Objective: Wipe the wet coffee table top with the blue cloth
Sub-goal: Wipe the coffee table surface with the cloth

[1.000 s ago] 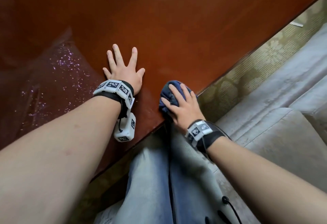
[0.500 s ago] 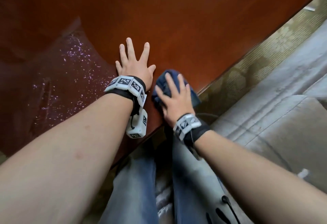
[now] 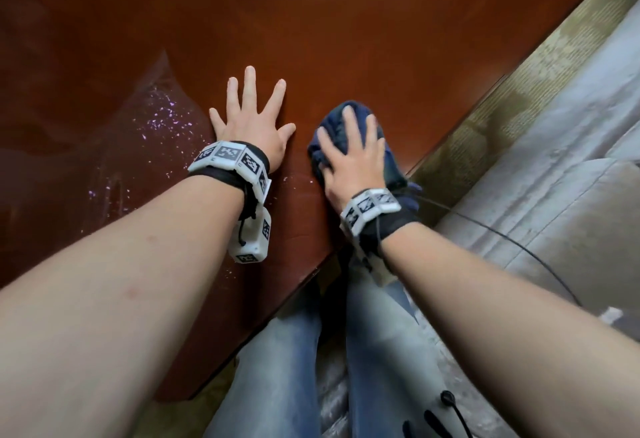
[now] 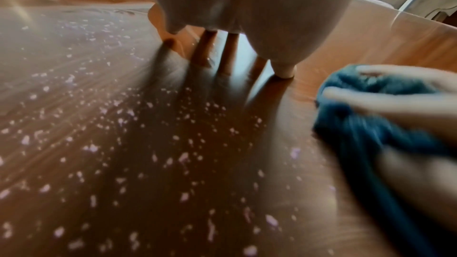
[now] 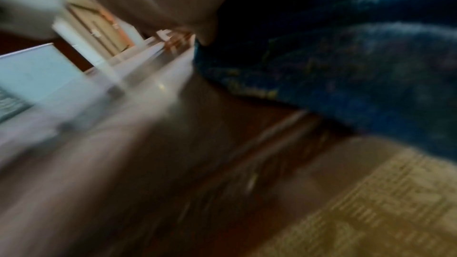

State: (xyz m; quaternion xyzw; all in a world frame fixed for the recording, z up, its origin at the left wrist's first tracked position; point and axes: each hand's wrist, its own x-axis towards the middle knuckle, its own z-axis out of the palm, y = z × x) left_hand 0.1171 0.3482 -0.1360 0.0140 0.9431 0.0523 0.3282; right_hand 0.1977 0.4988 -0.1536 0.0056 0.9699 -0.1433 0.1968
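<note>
A glossy red-brown coffee table top (image 3: 346, 22) fills the head view. My left hand (image 3: 251, 115) lies flat on it with fingers spread, holding nothing. Just to its right, my right hand (image 3: 351, 157) presses the bunched blue cloth (image 3: 353, 114) onto the wood near the table's right edge, fingers laid straight over it. In the left wrist view the blue cloth (image 4: 366, 124) shows at right under blurred fingers, and water droplets (image 4: 118, 116) speckle the surface. The right wrist view is blurred; the blue cloth (image 5: 358, 65) fills its upper right.
Droplets (image 3: 156, 119) glint on the table left of my left hand. The table edge (image 3: 450, 136) runs diagonally at right, with patterned carpet (image 3: 512, 91) and a grey sofa (image 3: 571, 178) beyond. My jeans-clad legs (image 3: 277, 368) are below the near edge.
My right hand has pushed the cloth forward and left from the table's near edge, closer to my left hand. The left hand stayed flat on the table.
</note>
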